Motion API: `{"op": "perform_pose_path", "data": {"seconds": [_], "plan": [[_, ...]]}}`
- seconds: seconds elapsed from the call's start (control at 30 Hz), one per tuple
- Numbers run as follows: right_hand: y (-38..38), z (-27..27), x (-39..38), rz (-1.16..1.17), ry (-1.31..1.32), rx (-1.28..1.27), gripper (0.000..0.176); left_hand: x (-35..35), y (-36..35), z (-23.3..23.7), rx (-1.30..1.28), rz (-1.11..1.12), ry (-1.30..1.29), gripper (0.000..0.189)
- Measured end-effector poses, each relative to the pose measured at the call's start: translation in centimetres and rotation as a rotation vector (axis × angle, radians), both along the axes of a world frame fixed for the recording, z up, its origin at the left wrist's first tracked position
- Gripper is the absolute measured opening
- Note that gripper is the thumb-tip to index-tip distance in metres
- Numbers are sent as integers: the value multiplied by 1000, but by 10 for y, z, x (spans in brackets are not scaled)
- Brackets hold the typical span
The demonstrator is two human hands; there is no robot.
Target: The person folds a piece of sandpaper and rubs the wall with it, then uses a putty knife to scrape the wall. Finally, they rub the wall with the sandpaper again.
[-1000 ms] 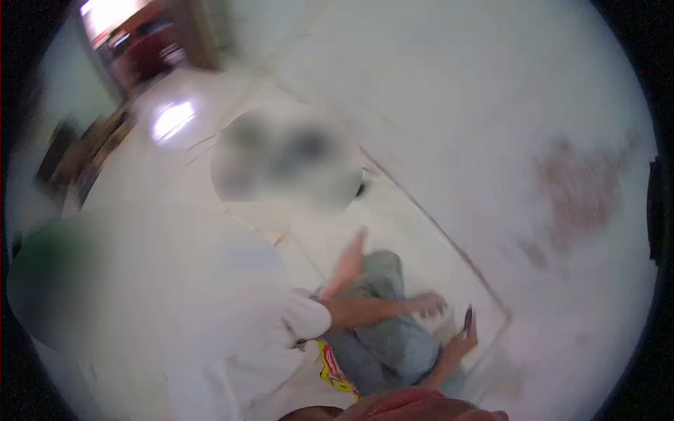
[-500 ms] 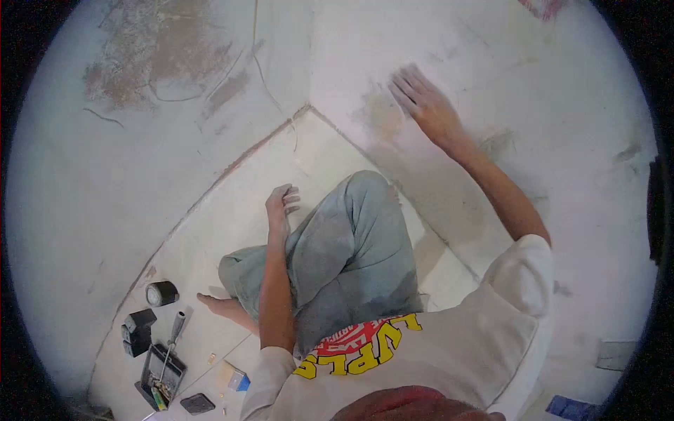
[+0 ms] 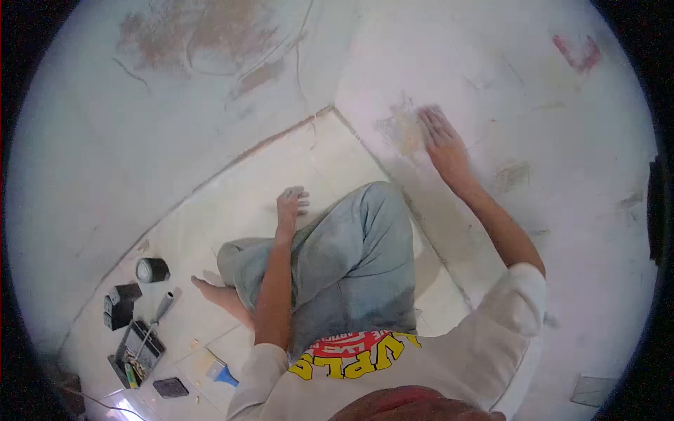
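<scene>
My right hand lies against the pale wall on the right, fingers stretched out and close together. Beside its fingertips is a rough, greyish-yellow patch on the wall. No tool shows in this hand, though what lies under the palm is hidden. My left hand hovers over the floor by my bent leg, fingers loosely curled and a little apart, with nothing visible in it. Both hands look dusty with pale powder.
On the tiled floor at lower left are a dark can, black blocks, a black tray with small items, a screwdriver-like tool, a flat dark object and a paintbrush. A brown stain marks the left wall.
My right hand has moved down the wall, now beside the lower part of the patch. My left hand stays near my leg. The camera view has shifted slightly.
</scene>
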State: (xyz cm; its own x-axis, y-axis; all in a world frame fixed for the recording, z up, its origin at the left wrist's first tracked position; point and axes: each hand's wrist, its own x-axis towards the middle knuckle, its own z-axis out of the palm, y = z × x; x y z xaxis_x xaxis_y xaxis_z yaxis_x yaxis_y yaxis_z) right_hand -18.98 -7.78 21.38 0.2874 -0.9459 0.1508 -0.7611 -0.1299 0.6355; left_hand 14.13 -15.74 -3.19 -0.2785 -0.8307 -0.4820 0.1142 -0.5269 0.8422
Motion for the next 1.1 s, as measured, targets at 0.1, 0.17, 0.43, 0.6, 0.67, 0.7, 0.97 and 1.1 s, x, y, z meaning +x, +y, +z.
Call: {"op": "perform_pose_path", "data": {"seconds": [0.1,0.17,0.43,0.6,0.67,0.7,0.97,1.1], "plan": [[-89,-15,-6,142,-30,-150,51,5,5,6,-80,-1,-54,29],[-129,-15,-8,195,32,-210,48,9,4,3,-132,-24,-24,30],[30,7,-14,15,25,1,48,14,-1,-6,-135,83,2,29],[115,11,-20,-85,79,40,55,2,6,16,-155,40,-60,29],[101,5,-23,-92,47,31,57,-4,7,24,-215,45,-86,29],[85,3,-23,-94,45,22,57,-8,6,26,-225,43,-86,29],[-134,-22,2,64,92,-156,46,9,8,17,-382,-17,-319,24],[-155,-30,11,-37,-66,-141,47,20,6,0,-463,42,-276,25]]}}
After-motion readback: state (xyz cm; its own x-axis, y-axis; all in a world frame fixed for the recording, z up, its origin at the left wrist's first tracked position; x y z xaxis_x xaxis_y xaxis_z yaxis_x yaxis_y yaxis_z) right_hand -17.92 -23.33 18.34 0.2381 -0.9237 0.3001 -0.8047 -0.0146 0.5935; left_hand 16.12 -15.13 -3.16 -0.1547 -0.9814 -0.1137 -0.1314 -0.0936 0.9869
